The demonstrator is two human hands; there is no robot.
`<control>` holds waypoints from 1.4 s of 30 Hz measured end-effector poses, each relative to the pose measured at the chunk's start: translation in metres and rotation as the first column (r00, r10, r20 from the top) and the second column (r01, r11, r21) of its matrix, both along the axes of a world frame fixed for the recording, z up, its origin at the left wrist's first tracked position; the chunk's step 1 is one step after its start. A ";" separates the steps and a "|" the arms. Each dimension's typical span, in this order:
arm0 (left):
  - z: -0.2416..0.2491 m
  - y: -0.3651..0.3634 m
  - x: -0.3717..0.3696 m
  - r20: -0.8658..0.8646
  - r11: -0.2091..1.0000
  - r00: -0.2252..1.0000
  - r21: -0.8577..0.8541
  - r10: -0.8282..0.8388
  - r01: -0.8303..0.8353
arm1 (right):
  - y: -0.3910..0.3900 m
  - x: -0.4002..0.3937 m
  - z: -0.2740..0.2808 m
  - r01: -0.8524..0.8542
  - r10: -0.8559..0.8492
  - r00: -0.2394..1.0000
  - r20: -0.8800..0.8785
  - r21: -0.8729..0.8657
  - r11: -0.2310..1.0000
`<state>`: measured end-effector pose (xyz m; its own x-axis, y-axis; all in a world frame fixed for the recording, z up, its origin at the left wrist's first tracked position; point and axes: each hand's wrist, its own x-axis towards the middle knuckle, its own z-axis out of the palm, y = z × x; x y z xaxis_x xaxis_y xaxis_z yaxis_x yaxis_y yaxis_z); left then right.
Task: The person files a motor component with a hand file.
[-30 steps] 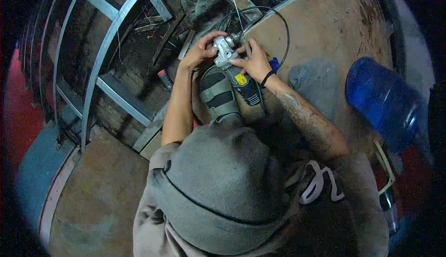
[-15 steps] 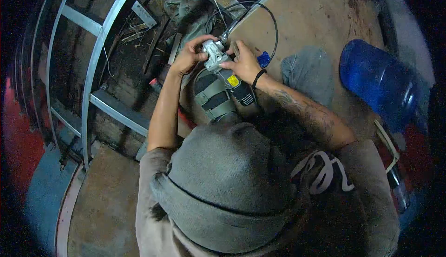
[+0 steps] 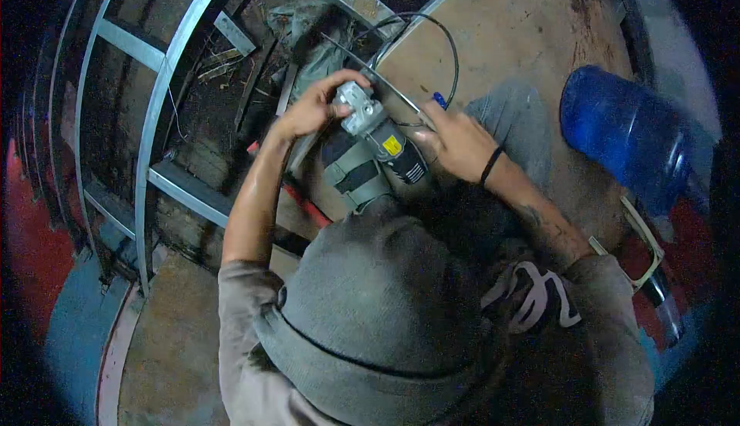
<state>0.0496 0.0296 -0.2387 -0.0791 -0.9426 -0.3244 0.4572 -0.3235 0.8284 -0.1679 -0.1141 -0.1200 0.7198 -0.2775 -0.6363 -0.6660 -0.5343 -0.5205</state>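
Note:
My left hand (image 3: 311, 109) is wrapped round the silver metal head of an angle grinder (image 3: 361, 110). The grinder's dark body, with a yellow label, slants down to the right beside a strapped green and black shoe (image 3: 356, 176). To the right of the grinder, my right hand (image 3: 461, 142) is closed on a long thin metal rod (image 3: 388, 85), which points up and left past the grinder head. What the rod's near end looks like is hidden in the fingers.
A black cable (image 3: 456, 52) loops beyond the hands over a brown board (image 3: 524, 25). A curved metal frame (image 3: 154, 102) stands at the left above dark debris. At the right are a blue plastic container (image 3: 620, 133) and a pale handle-like piece (image 3: 655, 253).
My right hand has moved right and down, off the grinder, with the rod now slanting across to the upper left. My left hand still holds the grinder head, slightly lower.

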 end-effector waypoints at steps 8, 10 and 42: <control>0.154 0.023 -0.043 0.789 0.980 0.613 -0.088 -0.042 0.180 | -0.005 -0.046 0.066 0.100 -0.087 0.922 0.377 -0.013 0.995; 0.172 0.019 -0.046 0.871 0.956 0.470 -0.002 -0.142 0.292 | -0.007 -0.055 0.080 0.046 -0.043 0.944 0.328 -0.002 0.999; 0.186 -0.034 -0.070 0.955 0.799 0.185 0.079 -0.232 0.595 | -0.029 -0.021 0.015 0.240 -0.443 0.885 0.144 0.674 0.698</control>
<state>-0.0203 -0.0045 -0.0530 -0.3223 -0.9149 -0.2430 -0.7557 0.0940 0.6482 -0.1893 -0.1434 -0.1055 0.8245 -0.1555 -0.5440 -0.5094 0.2146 -0.8334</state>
